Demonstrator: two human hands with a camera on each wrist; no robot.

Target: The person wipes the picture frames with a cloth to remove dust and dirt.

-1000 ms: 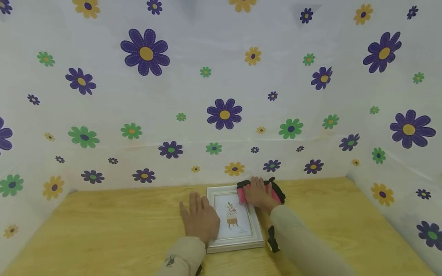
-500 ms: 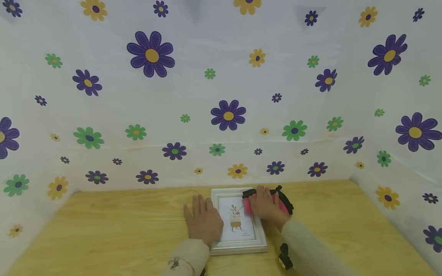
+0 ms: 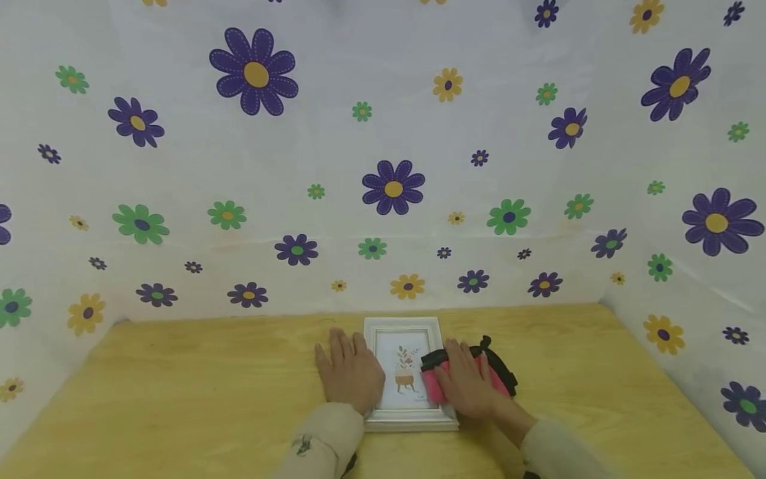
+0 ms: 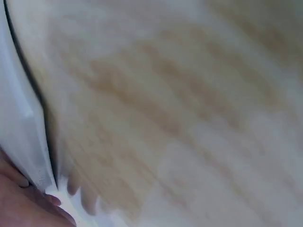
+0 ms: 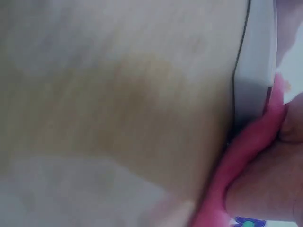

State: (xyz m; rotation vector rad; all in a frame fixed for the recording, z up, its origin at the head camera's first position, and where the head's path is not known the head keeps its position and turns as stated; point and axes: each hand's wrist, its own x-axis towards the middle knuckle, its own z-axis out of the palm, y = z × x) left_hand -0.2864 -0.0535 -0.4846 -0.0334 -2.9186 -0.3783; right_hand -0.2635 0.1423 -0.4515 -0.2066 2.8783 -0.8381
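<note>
A white picture frame with a potted-plant print lies flat on the wooden table in the head view. My left hand rests along its left edge, fingers extended. On its right side my right hand presses a pink cloth with black trim, fingers lying fairly straight over it. Part of that cloth overlaps the frame's right border; the rest hangs past it. Up close in the right wrist view, the pink cloth lies between the hand and the frame's side. The left wrist view shows the frame's edge beside the left hand.
The light wooden table extends to both sides of the frame. A white flower-printed sheet stands behind the table and along its sides.
My right hand has slid the pink cloth from the frame's upper right corner down its right side, toward me. The left hand stays at the left edge. The head view has shifted slightly.
</note>
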